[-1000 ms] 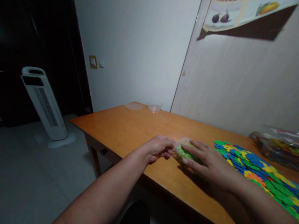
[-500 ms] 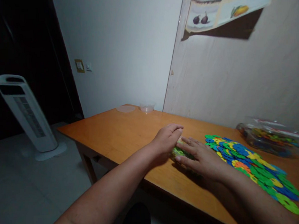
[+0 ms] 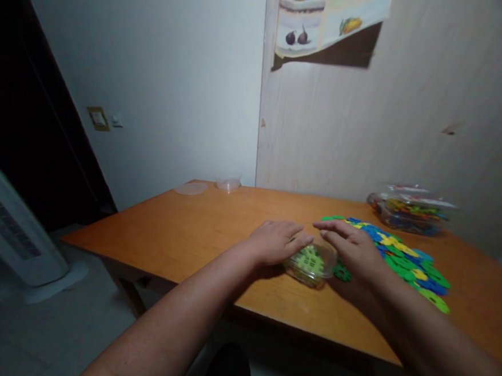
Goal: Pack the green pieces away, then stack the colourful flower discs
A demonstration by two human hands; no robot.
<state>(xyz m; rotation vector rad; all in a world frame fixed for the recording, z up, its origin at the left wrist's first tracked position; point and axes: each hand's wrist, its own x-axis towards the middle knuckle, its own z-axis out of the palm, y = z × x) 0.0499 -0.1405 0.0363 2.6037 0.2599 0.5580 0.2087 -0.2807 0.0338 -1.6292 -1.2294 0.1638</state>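
Observation:
A small clear plastic container (image 3: 312, 275) with light green notched pieces inside sits near the table's front edge. My left hand (image 3: 276, 242) lies at its back left rim, fingers stretched out and the thumb reaching over the edge. To the right, my right hand (image 3: 353, 248) is raised beside the container, fingers extended and slightly bent, with nothing seen in it. One dark green notched disc (image 3: 341, 271) lies between the container and my right hand. Partly hidden behind that hand is a spread of flat blue, green and yellow discs (image 3: 404, 260).
Clear bags of colourful pieces (image 3: 411, 211) lie by the wall at the right. A clear round tub (image 3: 229, 182) and a flat translucent lid (image 3: 191, 188) are at the table's far corner. A white tower fan (image 3: 15, 227) stands on the floor, left of the wooden table (image 3: 159, 234).
My right hand has lifted off the container and moved to its right, uncovering the green pieces. My left hand stays at the rim. The view has turned right.

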